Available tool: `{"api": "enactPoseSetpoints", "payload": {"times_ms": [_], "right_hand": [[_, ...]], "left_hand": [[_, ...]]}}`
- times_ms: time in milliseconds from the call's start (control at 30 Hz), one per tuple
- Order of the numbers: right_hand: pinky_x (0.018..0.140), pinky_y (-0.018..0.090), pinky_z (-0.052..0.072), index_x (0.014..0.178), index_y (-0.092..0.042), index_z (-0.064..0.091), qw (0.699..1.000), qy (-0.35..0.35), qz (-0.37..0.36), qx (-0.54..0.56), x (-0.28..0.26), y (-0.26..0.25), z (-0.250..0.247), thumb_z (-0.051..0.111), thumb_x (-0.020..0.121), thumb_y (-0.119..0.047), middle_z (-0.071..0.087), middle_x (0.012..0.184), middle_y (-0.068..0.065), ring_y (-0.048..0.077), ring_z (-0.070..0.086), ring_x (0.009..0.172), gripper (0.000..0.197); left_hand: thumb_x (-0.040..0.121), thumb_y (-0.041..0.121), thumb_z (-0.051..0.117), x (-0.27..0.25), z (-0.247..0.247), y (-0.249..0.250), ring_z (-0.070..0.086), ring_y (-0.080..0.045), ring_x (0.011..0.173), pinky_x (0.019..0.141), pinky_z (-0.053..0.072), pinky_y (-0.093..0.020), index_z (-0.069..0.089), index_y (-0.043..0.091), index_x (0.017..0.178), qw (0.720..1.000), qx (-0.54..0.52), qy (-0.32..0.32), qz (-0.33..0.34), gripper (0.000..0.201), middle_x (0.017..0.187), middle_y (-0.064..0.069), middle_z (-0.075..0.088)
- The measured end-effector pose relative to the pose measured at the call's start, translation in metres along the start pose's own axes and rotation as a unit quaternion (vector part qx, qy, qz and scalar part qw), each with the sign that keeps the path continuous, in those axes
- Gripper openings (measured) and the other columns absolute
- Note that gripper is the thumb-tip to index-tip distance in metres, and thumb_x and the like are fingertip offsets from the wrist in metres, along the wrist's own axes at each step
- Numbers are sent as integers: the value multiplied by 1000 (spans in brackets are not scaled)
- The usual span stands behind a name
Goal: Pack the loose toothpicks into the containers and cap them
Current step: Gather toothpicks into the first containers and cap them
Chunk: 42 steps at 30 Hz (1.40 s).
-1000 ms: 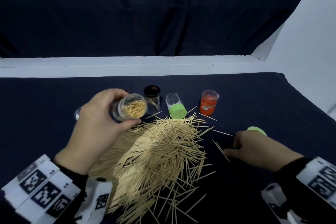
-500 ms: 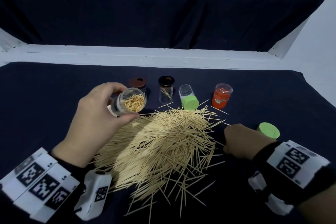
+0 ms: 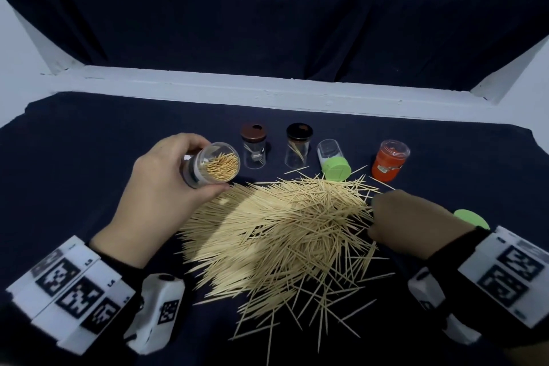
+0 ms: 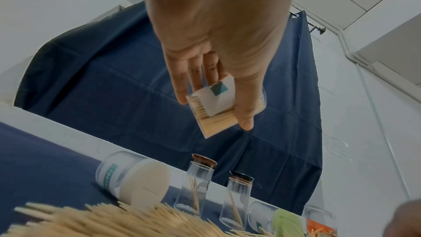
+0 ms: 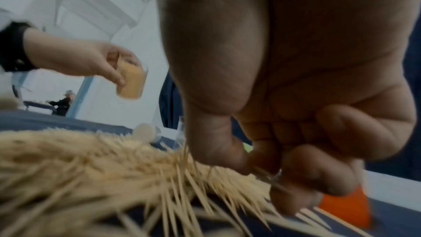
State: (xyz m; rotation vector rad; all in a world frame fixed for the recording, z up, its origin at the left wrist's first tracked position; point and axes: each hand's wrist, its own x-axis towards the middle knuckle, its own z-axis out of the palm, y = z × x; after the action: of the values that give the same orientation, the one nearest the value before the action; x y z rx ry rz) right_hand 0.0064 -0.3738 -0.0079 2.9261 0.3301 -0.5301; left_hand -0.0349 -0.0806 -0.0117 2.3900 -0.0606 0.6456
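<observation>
the toothpick pile lay spread on the dark cloth, taken here as landmark. the held container, clear and open-mouthed, tilted toward the camera and packed more than half full, hung just beyond the pile's far-left edge in the left hand, thumb and fingers wrapped round its wall; the left wrist view showed the same grip over its label.

change over the last second: the right hand, which had been out on bare cloth right of the pile among stray picks, had come in to the pile's right edge. right wrist view: fingers curled, thumb closed against them on a small pinch of toothpicks at the pile's fringe. exact count not readable, picture blurred. the left hand and container had held about the same place beside the pile throughout.

judgement: a fresh pinch was being gathered for loading; the task is early to middling, most of the pile unpacked.

beyond the pile, left to right: brown-capped jar, black-capped jar, both holding only a few picks; a green-capped container on its side touching the pile's far edge; an orange container. a loose green cap sat right of the pile, behind the right hand. a white-capped container lay on its side at the pile's far left, seen in the left wrist view only.
</observation>
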Motion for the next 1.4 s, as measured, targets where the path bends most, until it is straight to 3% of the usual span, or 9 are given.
{"api": "enactPoseSetpoints", "payload": {"times_ms": [100,200,300,433,533,833,1000,1100,1400], "right_hand": [[55,25,37,72,-17,39,996,55,-52,38,3,-28,-12,50,90,-20,46,79,0,12,46,66,21],[76,33,48,91,-16,48,988,76,-111,76,11,-55,-14,52,91,-22,53,97,2,18,55,89,6],[91,33,45,113,-20,53,979,68,-172,87,14,-71,-12,62,86,-39,52,116,-2,16,51,106,34],[102,41,39,134,-26,40,972,40,-233,3,7,-84,-6,69,73,-58,42,133,-3,19,40,122,75],[103,44,36,136,-21,37,957,58,-274,-81,11,-91,4,60,80,-55,42,131,0,20,40,122,70],[96,41,36,125,-15,42,960,94,-251,-77,27,-106,9,48,91,-47,47,125,5,23,44,117,47],[104,40,33,134,-24,40,967,40,-252,-10,26,-93,-5,58,78,-65,43,132,-3,18,38,123,72],[101,39,37,135,-26,38,959,44,-275,-50,26,-89,-6,70,74,-52,40,129,-4,18,37,121,73],[89,37,41,123,-14,45,946,103,-289,-106,38,-101,4,41,93,-12,48,118,4,23,48,110,30]], "left_hand": [[55,28,90,-2,1,-2,58,1,92,72,42,-6,59,28,101,1000,-13,0,-4,55,99,14,60],[55,27,90,-3,4,-3,60,-3,92,78,49,-16,60,28,101,1000,-25,-3,-6,55,102,12,61],[55,26,91,-4,6,-2,60,-5,93,81,54,-28,60,28,101,1000,-31,-6,-4,55,103,11,62],[55,27,91,-3,6,-2,60,-3,92,80,54,-27,60,27,100,999,-32,-4,-3,55,102,12,62],[55,27,91,-3,6,-3,60,-3,92,80,54,-28,61,27,101,999,-36,-5,-5,55,102,12,62],[55,27,91,-3,8,-3,59,-3,93,80,54,-30,62,25,101,999,-41,-10,-6,55,102,11,61],[55,27,91,-4,6,-5,60,-5,93,81,55,-33,62,24,101,999,-44,-11,-11,54,102,13,61],[56,27,91,-4,5,-6,61,-5,93,81,55,-34,62,25,101,999,-44,-11,-16,54,102,13,61],[57,27,90,-4,7,-3,59,-4,94,80,53,-34,62,25,101,998,-54,-26,-20,52,102,15,60]]}}
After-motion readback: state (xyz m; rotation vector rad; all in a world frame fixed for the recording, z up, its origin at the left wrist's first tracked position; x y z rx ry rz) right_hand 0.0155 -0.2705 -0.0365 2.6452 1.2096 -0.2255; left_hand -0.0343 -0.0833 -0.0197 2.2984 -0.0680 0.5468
